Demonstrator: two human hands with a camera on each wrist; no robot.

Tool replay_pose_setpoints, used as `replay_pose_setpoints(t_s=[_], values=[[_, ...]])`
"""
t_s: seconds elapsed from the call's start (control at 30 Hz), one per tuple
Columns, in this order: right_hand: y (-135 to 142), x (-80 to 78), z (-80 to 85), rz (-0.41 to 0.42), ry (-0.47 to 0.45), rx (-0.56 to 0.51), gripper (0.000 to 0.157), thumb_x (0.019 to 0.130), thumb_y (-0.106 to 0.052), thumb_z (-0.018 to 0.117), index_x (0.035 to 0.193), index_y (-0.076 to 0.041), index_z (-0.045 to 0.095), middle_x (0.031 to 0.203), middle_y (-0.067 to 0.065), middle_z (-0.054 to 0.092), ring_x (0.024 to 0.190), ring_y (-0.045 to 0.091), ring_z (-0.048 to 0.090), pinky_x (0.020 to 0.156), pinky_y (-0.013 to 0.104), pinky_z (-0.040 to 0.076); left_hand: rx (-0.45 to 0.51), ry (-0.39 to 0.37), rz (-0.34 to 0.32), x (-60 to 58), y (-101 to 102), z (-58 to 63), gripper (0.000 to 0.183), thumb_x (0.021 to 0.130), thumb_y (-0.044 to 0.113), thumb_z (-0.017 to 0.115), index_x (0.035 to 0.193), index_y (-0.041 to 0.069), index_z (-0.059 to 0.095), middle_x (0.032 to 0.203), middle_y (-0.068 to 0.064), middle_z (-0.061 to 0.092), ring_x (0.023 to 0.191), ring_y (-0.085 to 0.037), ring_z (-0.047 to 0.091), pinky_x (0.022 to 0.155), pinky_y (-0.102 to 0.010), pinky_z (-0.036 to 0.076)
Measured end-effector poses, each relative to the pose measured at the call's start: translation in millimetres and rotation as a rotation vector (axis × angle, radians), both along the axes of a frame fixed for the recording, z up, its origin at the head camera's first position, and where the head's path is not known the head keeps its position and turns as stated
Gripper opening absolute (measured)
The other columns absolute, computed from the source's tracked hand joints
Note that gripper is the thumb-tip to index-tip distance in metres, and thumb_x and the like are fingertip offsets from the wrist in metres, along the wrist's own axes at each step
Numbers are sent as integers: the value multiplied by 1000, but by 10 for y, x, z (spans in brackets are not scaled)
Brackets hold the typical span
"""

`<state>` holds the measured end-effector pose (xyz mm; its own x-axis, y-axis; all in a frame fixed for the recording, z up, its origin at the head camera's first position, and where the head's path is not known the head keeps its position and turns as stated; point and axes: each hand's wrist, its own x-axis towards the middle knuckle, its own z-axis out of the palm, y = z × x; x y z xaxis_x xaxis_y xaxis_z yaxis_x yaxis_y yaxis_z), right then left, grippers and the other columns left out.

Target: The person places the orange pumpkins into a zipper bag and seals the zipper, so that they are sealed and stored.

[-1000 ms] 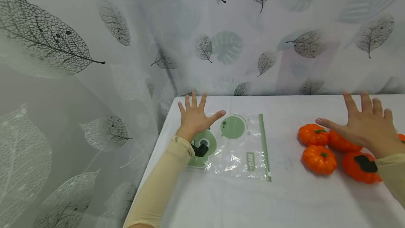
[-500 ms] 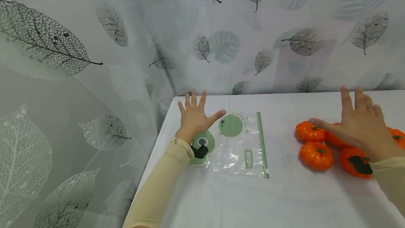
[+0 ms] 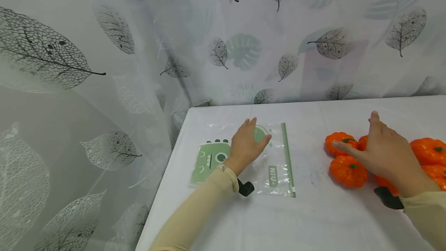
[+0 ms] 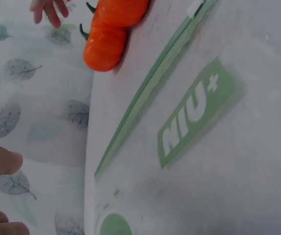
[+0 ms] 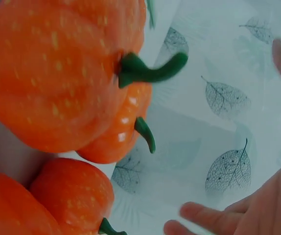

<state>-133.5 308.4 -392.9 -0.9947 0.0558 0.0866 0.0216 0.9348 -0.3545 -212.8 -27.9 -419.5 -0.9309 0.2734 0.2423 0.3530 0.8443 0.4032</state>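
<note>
A clear zip bag (image 3: 261, 179) with green cartoon prints and a green zip edge lies flat on the white table. Above its middle is my left hand (image 3: 245, 146), fingers loosely extended and holding nothing. In the left wrist view the bag's NIU+ label (image 4: 197, 115) shows large, with the left thumb and fingertips at the lower left. My right hand (image 3: 386, 156) hovers over several small orange pumpkins (image 3: 348, 171), thumb spread away from the fingers, nothing in it. The right wrist view shows a pumpkin with a curved green stem (image 5: 57, 73) close by, apart from the fingers.
More orange pumpkins (image 3: 428, 151) sit to the right of the right hand. The white table (image 3: 271, 227) ends at a leaf-patterned curtain (image 3: 258, 76) at the back and on the left. A dark wrist camera (image 3: 246, 188) hangs under the left wrist.
My left hand has moved right, from the bag's left part to its middle, and its spread fingers have drawn together. My right hand has shifted left and turned, its fingers closer together.
</note>
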Motion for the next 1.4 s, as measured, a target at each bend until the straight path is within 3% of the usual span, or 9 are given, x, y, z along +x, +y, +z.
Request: replay_pose_setpoints(t_s=[0.2, 0.3, 0.4, 0.5, 0.63, 0.77, 0.97, 1.07, 1.4], values=[[-14, 119, -61, -19, -45, 72, 115, 95, -71, 45, 142, 29, 13, 121, 53, 38, 103, 66, 41, 92, 74, 32, -81, -33, -64, 136, 254, -108, 57, 97, 47, 62, 143, 13, 59, 136, -6, 63, 129, -19, 57, 101, -34, 48], [-17, 181, -90, -6, -50, 61, 101, 96, -69, 45, 132, 25, 36, 108, 47, 49, 89, 59, 49, 80, 71, 37, -140, -53, -97, 188, 361, -130, 47, 99, 45, 60, 135, 17, 66, 130, 0, 68, 122, -15, 61, 98, -29, 48], [-23, 219, -114, 25, -73, 81, 87, 96, -69, 44, 109, 17, 51, 89, 33, 55, 77, 49, 52, 71, 65, 39, -227, -74, -125, 224, 461, -153, 38, 100, 45, 57, 127, 22, 72, 127, 6, 69, 118, -11, 63, 95, -25, 48], [-43, 247, -140, 43, -130, 138, 91, 94, -73, 42, 105, 16, 53, 90, 33, 55, 81, 52, 51, 76, 68, 39, -328, -88, -147, 253, 548, -190, 36, 101, 48, 55, 120, 25, 76, 122, 10, 71, 111, -10, 66, 86, -24, 51], [-83, 296, -192, 65, -196, 197, 104, 90, -78, 44, 121, 22, 49, 116, 47, 50, 103, 62, 45, 92, 75, 30, -394, -105, -170, 282, 635, -256, 40, 99, 52, 55, 87, 23, 80, 81, 10, 73, 79, -8, 66, 61, -24, 48], [-108, 335, -239, 96, -201, 181, 105, 85, -80, 51, 117, 20, 53, 120, 47, 49, 109, 62, 42, 95, 73, 26, -425, -77, -171, 296, 687, -338, 54, 97, 56, 58, 56, 20, 59, 57, 8, 55, 59, -8, 53, 50, -27, 40], [-124, 334, -241, 112, -229, 200, 105, 72, -70, 76, 120, 21, 52, 118, 44, 51, 108, 62, 40, 98, 74, 29, -545, 77, -192, 325, 720, -399, 46, 94, 53, 62, 61, 21, 61, 71, 7, 60, 66, -7, 59, 53, -28, 49], [-120, 331, -268, 126, -230, 208, 106, 67, -62, 84, 123, 21, 50, 117, 43, 50, 107, 62, 40, 95, 74, 32, -535, 124, -204, 338, 710, -420, 40, 93, 46, 65, 62, 21, 62, 69, 7, 59, 66, -7, 59, 51, -27, 50], [-168, 334, -331, 166, -205, 147, 97, 68, -54, 87, 126, 16, 52, 119, 40, 53, 106, 58, 47, 91, 73, 37, -405, 77, -168, 346, 645, -488, 32, 81, 31, 72, 54, 26, 56, 57, 13, 52, 55, -4, 49, 44, -25, 40]])
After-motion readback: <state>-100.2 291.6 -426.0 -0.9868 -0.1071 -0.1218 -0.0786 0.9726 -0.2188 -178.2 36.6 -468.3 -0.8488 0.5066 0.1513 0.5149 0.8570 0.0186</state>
